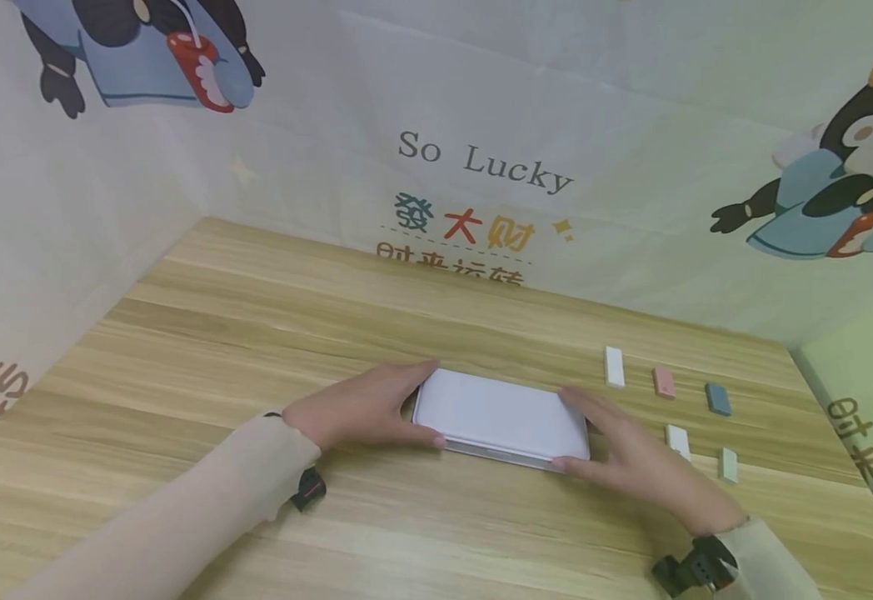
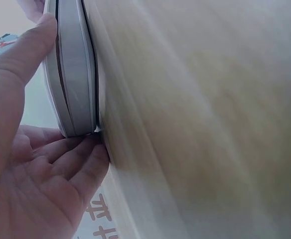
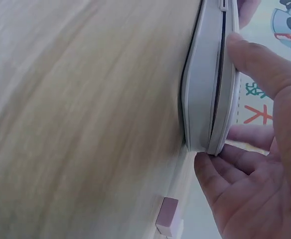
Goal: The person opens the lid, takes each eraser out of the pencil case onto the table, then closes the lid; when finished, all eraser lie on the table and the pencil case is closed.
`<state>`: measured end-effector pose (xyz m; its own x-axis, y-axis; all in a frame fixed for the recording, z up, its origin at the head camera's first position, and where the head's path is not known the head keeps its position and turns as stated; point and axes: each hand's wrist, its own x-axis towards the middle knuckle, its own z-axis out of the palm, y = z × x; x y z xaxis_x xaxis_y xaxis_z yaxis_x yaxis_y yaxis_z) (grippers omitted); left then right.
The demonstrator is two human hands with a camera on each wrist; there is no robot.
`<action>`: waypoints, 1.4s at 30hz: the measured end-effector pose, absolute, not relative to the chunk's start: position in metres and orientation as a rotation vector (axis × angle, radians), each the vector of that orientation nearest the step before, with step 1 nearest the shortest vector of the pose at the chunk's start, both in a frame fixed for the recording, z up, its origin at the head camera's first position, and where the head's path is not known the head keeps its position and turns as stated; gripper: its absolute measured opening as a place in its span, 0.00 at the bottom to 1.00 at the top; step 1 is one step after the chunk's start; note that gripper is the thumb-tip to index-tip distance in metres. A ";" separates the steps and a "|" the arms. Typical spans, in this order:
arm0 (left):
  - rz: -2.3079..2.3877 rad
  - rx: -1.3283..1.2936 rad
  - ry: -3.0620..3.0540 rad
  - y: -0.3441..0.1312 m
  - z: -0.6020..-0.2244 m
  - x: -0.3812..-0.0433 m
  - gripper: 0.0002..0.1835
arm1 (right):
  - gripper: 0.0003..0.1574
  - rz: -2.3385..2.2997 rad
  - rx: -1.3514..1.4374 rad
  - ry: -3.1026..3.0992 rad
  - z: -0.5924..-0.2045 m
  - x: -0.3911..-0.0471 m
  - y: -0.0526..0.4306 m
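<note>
A white flat zippered case (image 1: 502, 412) with rounded corners lies on the wooden table, its long side facing me. At its left end my left hand (image 1: 372, 408) grips it, thumb on the near edge and fingers at the far corner. My right hand (image 1: 631, 450) holds the right end the same way. In the left wrist view a dark seam runs along the grey side of the case (image 2: 78, 74), with the thumb touching near it. The right wrist view shows a zipper pull (image 3: 223, 5) on the case's side.
Right of the case lie several small blocks: a tall white one (image 1: 614, 367), a pink one (image 1: 664, 382), a blue one (image 1: 718, 398), another white one (image 1: 678, 442) and a pale green one (image 1: 728, 465). A printed cloth (image 1: 316, 150) hangs behind the table (image 1: 204, 333).
</note>
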<state>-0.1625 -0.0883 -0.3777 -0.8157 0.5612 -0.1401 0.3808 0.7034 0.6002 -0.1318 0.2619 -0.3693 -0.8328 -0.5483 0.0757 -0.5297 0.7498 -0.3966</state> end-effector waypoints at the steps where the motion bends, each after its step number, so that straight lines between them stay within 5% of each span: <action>1: 0.818 0.740 2.599 -0.088 -0.377 -0.162 0.58 | 0.53 -0.644 -0.877 2.888 -0.369 -0.132 0.262; 42: 0.792 0.769 2.631 -0.085 -0.376 -0.163 0.49 | 0.55 -0.695 -0.853 2.848 -0.371 -0.136 0.263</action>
